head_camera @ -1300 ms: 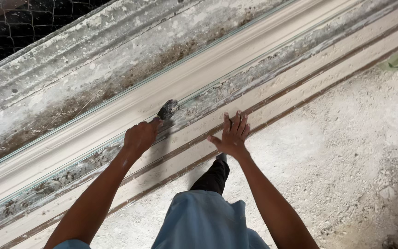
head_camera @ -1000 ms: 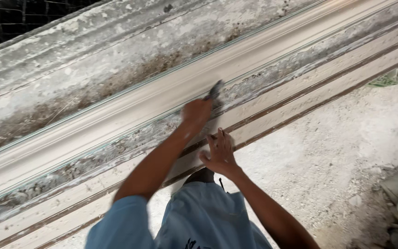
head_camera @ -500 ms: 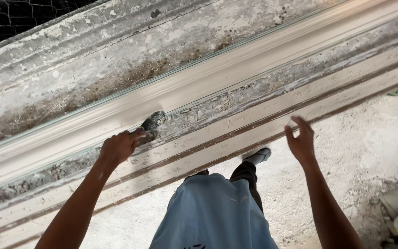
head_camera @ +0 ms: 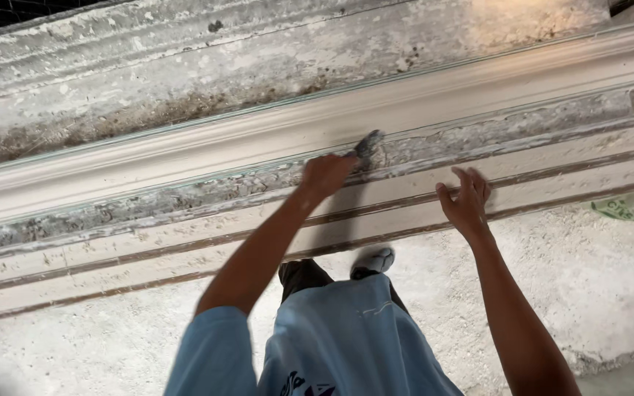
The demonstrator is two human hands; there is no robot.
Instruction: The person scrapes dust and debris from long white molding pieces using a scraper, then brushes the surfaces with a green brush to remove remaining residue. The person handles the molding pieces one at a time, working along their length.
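The left hand (head_camera: 326,174) is closed around a small dark tool (head_camera: 367,144), its tip pressed on the long white moulding (head_camera: 185,150) on the workbench. The right hand (head_camera: 465,202) is spread flat on the wooden rail (head_camera: 566,192) below. The moulding looks smooth already; grey plaster crust (head_camera: 148,205) under it is still rough

The left arm reaches forward and up, nearly straight, its left hand (head_camera: 326,176) closed in a fist with knuckles toward the camera. The right arm stretches out alongside, the right hand (head_camera: 465,202) open, palm down, fingers (head_camera: 476,180) spread and slightly bent
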